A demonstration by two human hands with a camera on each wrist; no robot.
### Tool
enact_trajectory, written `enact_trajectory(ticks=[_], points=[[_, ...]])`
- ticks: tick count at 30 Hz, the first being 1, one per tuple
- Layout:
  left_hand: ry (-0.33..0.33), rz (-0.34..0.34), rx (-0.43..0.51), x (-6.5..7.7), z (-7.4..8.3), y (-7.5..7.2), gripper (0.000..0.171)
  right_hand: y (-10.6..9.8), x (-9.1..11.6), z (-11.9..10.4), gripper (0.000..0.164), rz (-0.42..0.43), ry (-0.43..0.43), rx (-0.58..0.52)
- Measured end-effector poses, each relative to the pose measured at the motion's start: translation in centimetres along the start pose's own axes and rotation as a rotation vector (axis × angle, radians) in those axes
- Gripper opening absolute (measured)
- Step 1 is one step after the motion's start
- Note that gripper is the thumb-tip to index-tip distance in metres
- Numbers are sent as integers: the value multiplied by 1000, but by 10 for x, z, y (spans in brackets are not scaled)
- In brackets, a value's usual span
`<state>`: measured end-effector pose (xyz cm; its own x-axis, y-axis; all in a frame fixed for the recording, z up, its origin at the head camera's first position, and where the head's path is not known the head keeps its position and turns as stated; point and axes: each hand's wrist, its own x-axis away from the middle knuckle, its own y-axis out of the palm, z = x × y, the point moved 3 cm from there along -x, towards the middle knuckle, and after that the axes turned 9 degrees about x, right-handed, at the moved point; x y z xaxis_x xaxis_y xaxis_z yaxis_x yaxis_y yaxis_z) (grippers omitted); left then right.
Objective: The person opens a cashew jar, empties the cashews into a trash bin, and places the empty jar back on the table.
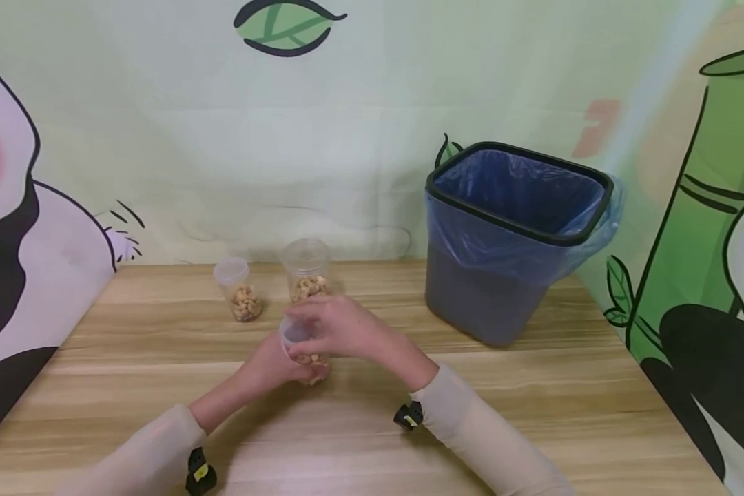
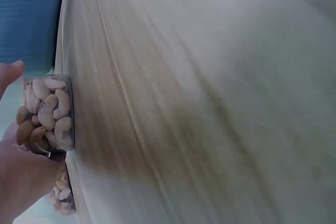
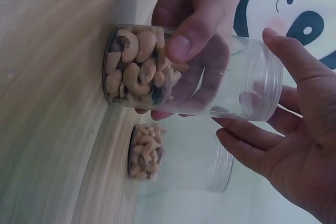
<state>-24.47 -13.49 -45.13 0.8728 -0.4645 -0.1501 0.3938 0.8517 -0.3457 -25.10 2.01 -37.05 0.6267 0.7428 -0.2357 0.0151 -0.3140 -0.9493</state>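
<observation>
A clear plastic jar [image 3: 239,61] with cashews in its lower part stands in front of me, and my left hand [image 1: 271,362] grips it round the side. In the right wrist view the left thumb lies across the jar's wall above the nuts. My right hand [image 1: 350,327] comes over from the right, its thumb and fingers on opposite sides of the jar's threaded rim. The left wrist view shows the jar's base [image 2: 50,114] packed with cashews, close to the tabletop. Part of the rim is hidden behind the right hand.
Two more clear jars hold cashews at the back: a left jar [image 1: 231,272] and a middle jar [image 1: 306,258], just beyond my hands. A grey bin [image 1: 483,296] lined with a blue bag stands at the back right. Behind the wooden table [image 1: 372,441] hangs a printed backdrop.
</observation>
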Motion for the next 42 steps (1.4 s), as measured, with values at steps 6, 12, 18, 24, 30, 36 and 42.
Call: enact_trajectory(ticks=[6,12,18,24,30,36,42], points=[[-31,7,13,-2,-3,4,73,-2,6,8,64,-59,26,-79],[-49,7,36,-5,-3,5,78,-2,9,23,68,-68,65,-187],[-47,-1,73,-7,-2,4,80,2,12,40,68,-86,98,-402],[-15,-22,97,-10,1,-1,85,6,12,55,65,-137,71,-734],[-28,-47,115,-10,-1,-3,87,9,11,60,63,-185,61,-817],[-22,-35,108,-15,-3,1,87,1,16,48,67,-222,68,-569],[40,-21,-40,-25,-3,10,75,-10,8,11,70,-72,284,-78]])
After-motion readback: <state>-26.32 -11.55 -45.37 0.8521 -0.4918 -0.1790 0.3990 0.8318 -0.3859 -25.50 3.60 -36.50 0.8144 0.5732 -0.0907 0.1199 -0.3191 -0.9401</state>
